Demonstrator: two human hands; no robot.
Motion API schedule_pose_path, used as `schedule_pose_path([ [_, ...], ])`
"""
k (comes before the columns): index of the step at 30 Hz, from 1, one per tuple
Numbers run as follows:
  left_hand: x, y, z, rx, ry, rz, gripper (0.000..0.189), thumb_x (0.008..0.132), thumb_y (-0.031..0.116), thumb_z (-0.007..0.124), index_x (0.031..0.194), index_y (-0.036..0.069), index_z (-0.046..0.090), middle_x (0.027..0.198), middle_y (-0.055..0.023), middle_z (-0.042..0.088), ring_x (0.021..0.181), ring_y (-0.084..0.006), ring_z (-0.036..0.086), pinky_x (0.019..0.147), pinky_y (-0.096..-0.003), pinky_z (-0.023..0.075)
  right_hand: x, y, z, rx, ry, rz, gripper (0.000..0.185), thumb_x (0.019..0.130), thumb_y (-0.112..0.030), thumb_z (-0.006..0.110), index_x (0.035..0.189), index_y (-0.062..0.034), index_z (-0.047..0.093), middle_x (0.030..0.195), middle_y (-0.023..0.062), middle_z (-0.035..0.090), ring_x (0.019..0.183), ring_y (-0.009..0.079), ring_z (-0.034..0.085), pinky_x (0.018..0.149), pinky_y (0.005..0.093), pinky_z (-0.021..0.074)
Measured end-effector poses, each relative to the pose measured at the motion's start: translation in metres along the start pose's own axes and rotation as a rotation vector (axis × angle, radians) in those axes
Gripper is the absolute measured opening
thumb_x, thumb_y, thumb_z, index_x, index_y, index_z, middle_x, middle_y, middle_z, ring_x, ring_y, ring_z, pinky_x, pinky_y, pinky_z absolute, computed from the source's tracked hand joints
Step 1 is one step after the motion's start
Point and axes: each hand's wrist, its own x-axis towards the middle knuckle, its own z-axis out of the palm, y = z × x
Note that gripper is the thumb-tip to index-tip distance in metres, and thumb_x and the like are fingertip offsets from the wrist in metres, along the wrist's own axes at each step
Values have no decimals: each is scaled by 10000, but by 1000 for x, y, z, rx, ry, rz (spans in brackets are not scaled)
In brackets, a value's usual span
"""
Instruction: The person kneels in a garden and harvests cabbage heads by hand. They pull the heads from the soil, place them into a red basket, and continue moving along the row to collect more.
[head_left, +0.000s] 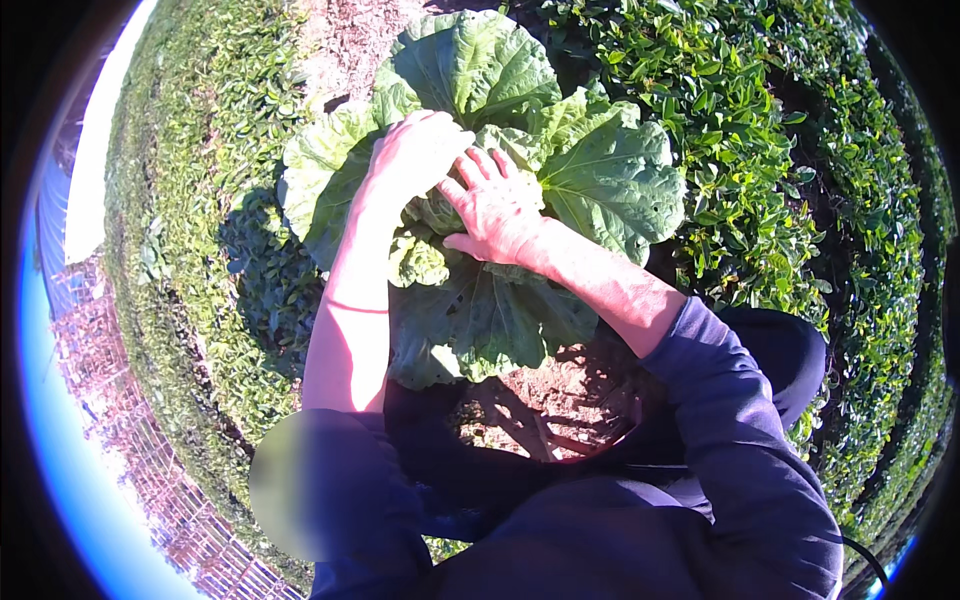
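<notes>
A large leafy cabbage (436, 214) grows before me, with broad outer leaves (611, 184) spread around its paler head. My left hand (421, 146) bends over the head's upper left side, and its fingertips are mostly hidden. Against the top and right of the head lies my right hand (499, 206), palm down with its fingers apart. The two hands nearly meet at their fingers. A small crinkled leaf (418, 259) curls out below them. Some outer leaves have small holes.
Dense rows of leafy shrubs stand on the left (202, 135) and right (720, 135). Bare brown soil (562, 397) shows between my bent legs, and a dirt strip (352, 45) lies beyond the plant. A wire-like fence (187, 517) runs at the lower left.
</notes>
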Motion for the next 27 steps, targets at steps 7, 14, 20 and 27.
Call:
schedule_pose_path([
  [7, -30, 8, 53, 148, 169, -240, 757, 877, 484, 853, 1462, 66, 619, 1677, -191, 400, 1508, -390, 445, 1207, -543, 418, -85, 27, -54, 572, 911, 151, 161, 956, -43, 701, 1112, -47, 740, 1000, 142, 716, 941, 324, 718, 874, 391, 573],
  [14, -21, -17, 66, 208, 143, -108, 896, 759, 307, 947, 1521, 68, 539, 1692, -223, 321, 1520, -439, 387, 1225, -543, 399, -191, 120, 56, 1337, 1157, 941, 169, 1099, -81, 579, 1201, -28, 703, 973, 25, 717, 816, 100, 650, 761, 269, 558],
  [20, -28, -33, 43, -178, 61, -104, 875, 860, 461, 875, 1481, -80, 578, 1664, -280, 391, 1558, -357, 406, 1246, -420, 381, -144, 112, 64, 1777, 1012, 529, 352, 1104, -170, 619, 1417, -12, 600, 1320, 101, 691, 1106, 142, 651, 977, 309, 540],
  [27, -36, 50, 4, -182, 507, 46, 448, 1044, 332, 684, 1312, -28, 669, 1298, -230, 692, 1181, -332, 674, 1044, -406, 509, -67, 30, 22, 707, 847, 214, 738, 1011, -444, 712, 1569, -24, 477, 1436, 276, 565, 1375, 424, 550, 1174, 472, 442],
])
